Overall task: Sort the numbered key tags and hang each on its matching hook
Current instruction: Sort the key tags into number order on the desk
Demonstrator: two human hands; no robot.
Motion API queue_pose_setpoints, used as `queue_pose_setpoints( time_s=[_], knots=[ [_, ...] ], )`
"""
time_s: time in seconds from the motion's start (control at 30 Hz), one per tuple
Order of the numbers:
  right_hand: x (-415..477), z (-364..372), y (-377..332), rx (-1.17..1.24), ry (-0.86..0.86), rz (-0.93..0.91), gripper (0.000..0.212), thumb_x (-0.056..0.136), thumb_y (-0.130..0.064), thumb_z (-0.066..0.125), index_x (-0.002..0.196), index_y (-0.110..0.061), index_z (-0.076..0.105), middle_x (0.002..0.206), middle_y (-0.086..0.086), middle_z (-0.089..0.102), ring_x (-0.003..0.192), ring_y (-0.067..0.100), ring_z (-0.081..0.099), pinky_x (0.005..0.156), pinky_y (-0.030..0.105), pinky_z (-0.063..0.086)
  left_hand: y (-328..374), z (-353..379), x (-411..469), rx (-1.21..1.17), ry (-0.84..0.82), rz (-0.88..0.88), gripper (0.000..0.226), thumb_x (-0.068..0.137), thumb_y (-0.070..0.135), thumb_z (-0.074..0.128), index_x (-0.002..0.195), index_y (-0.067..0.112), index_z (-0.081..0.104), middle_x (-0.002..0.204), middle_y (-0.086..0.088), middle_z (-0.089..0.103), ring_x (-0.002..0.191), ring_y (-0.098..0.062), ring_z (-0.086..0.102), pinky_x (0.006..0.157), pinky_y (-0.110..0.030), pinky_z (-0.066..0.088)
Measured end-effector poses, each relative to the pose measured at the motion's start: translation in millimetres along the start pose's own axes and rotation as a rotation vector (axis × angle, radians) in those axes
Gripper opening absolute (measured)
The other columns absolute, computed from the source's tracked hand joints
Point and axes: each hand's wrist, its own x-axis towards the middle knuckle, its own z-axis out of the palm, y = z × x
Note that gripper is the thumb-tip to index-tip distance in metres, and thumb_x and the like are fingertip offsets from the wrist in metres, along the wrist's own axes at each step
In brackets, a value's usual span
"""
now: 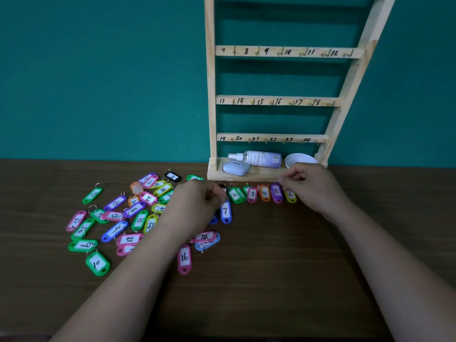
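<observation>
A wooden hook rack (276, 52) leans against the teal wall, its rails numbered 7 to 24. Below its shelf lies a row of tags: green 2 (236, 195), pink 3 (252, 194), orange 4 (264, 193), purple 5 (276, 192) and yellow 6 (290, 195). My left hand (197, 201) pinches the ring of a blue tag marked 7 (225, 212), which hangs from it. My right hand (308, 185) has its fingers curled at the rings of tags 5 and 6. A heap of several coloured tags (133, 213) lies to the left.
On the rack's bottom shelf lie a spray bottle (259, 158), a pale soap-like case (235, 168) and a white bowl (299, 159). A pink tag 16 (184, 258) and a green tag 10 (97, 263) lie nearest me on the brown wooden table (271, 280).
</observation>
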Motion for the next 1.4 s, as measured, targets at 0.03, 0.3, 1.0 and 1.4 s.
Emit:
queue_pose_setpoints(
  time_s=[0.03,0.3,1.0,1.4],
  knots=[
    [0.3,-0.5,-0.3,0.004,0.013,-0.003,0.009,0.096,-0.038,0.076,0.088,-0.034,0.078,0.081,-0.020,0.077,0.083,-0.002,0.069,0.075,0.033,0.055,-0.5,0.6,0.1,0.014,-0.001,0.004,0.016,0.101,0.024,0.067,0.092,0.032,0.077,0.084,0.016,0.072,0.078,0.001,0.065,0.059,-0.003,0.043],
    [-7.5,7.8,-12.2,-0.012,0.038,-0.099,0.015,0.101,-0.041,0.070,0.091,-0.032,0.076,0.085,-0.014,0.076,0.088,-0.002,0.067,0.076,0.027,0.052,-4.0,3.6,2.8,0.099,0.037,0.024,0.015,0.099,0.021,0.068,0.087,0.030,0.071,0.082,0.013,0.072,0.079,-0.002,0.065,0.058,-0.008,0.038],
    [-51.8,63.7,-55.2,-0.192,-0.019,-0.514,0.004,0.095,-0.037,0.073,0.094,-0.036,0.070,0.083,-0.022,0.063,0.093,0.000,0.051,0.094,0.041,0.037,-8.4,-5.3,-6.0,0.125,0.170,0.115,0.016,0.090,0.014,0.071,0.084,0.028,0.071,0.077,0.016,0.069,0.075,0.002,0.061,0.064,-0.009,0.043],
    [-63.2,89.4,-79.9,-0.197,0.021,-0.602,0.007,0.099,-0.038,0.066,0.097,-0.034,0.071,0.086,-0.022,0.063,0.096,0.002,0.053,0.089,0.037,0.033,-71.6,-80.6,-23.5,0.185,0.222,-0.087,0.016,0.092,0.023,0.074,0.080,0.034,0.072,0.080,0.020,0.070,0.078,0.007,0.060,0.065,-0.014,0.045]
  ],
)
